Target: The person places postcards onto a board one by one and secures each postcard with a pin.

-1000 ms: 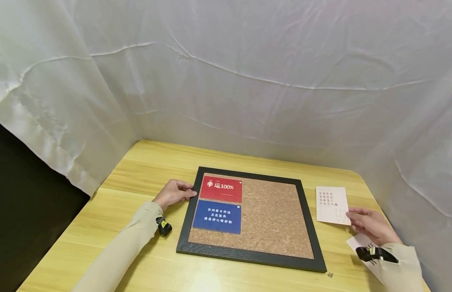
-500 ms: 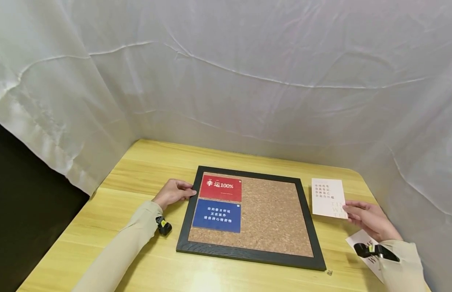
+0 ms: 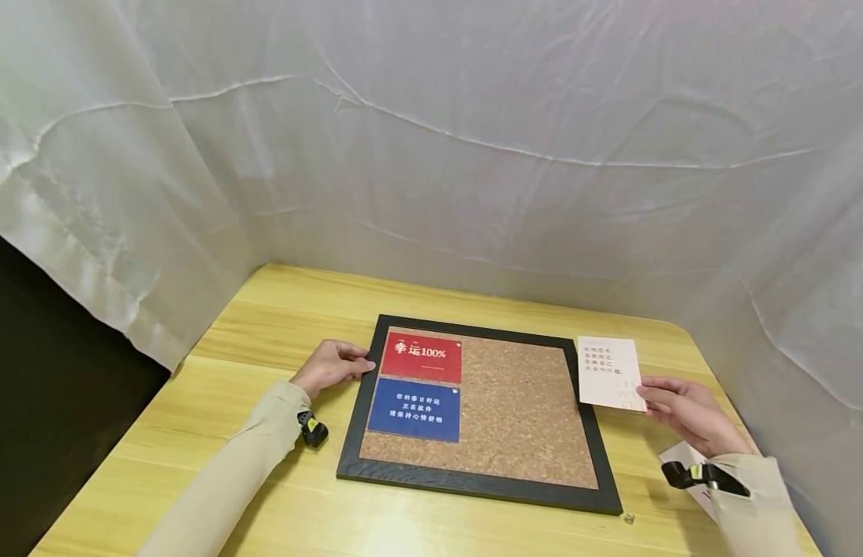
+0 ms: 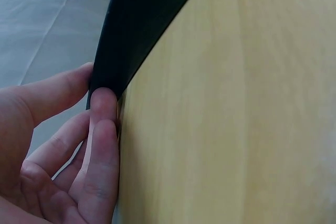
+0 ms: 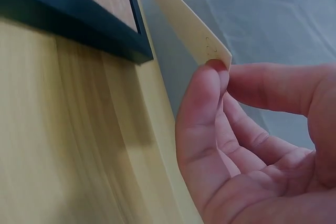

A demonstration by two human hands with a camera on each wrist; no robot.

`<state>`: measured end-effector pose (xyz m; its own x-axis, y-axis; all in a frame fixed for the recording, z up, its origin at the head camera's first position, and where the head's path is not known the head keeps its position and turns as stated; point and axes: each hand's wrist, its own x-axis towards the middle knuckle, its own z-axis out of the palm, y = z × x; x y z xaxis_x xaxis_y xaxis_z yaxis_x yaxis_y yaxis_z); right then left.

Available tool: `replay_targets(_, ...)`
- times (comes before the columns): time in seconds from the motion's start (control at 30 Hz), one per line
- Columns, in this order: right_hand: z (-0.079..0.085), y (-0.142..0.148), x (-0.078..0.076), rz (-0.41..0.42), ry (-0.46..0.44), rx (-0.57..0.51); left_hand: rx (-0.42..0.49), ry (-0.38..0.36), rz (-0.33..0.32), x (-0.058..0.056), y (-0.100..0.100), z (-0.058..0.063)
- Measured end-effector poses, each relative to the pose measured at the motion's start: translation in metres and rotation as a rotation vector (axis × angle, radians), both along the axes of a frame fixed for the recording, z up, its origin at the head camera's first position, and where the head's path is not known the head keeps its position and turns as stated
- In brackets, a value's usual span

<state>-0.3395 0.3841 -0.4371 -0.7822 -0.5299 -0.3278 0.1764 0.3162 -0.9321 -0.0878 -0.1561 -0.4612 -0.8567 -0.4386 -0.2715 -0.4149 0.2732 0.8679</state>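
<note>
A black-framed cork board (image 3: pixel 522 410) lies on the table. My left hand (image 3: pixel 332 365) pinches its left edge, with the thumb and fingertips on the black frame (image 4: pixel 136 19) in the left wrist view. Pinned to the board's left half are a red card (image 3: pixel 424 360) and, below it, a blue card (image 3: pixel 413 410). My right hand (image 3: pixel 696 414) holds a pale postcard (image 3: pixel 607 371) by its lower right corner, between thumb and fingers. The postcard is raised above the table and overlaps the frame's right edge in the head view. In the right wrist view the postcard (image 5: pixel 191 24) appears nearly edge-on.
Another white card (image 3: pixel 703 495) lies partly hidden under my right wrist. Small clear pins (image 3: pixel 629 519) sit by the board's lower right corner. A pale cloth (image 3: pixel 473 155) hangs behind and beside the wooden table (image 3: pixel 264 503).
My right hand has lifted the postcard and carried it left, from beside the board to over its right edge. My left hand stays on the frame.
</note>
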Motion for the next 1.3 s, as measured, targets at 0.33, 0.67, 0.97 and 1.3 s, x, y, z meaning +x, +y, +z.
replay_targets(0.33,0.005,-0.027,0.015,0.024,0.007,-0.051,0.005,0.002,-0.004,0.0,-0.001,-0.001)
replay_targets(0.67,-0.001,-0.049,0.024,0.055,0.025,-0.015,0.0,-0.003,-0.001,0.0,-0.002,-0.002)
replay_targets(0.97,-0.006,-0.072,0.033,0.114,0.055,0.022,0.001,-0.003,-0.007,0.0,-0.002,-0.002)
replay_targets(1.3,-0.016,-0.089,0.044,0.163,0.067,0.053,0.007,0.008,-0.011,-0.001,-0.003,-0.003)
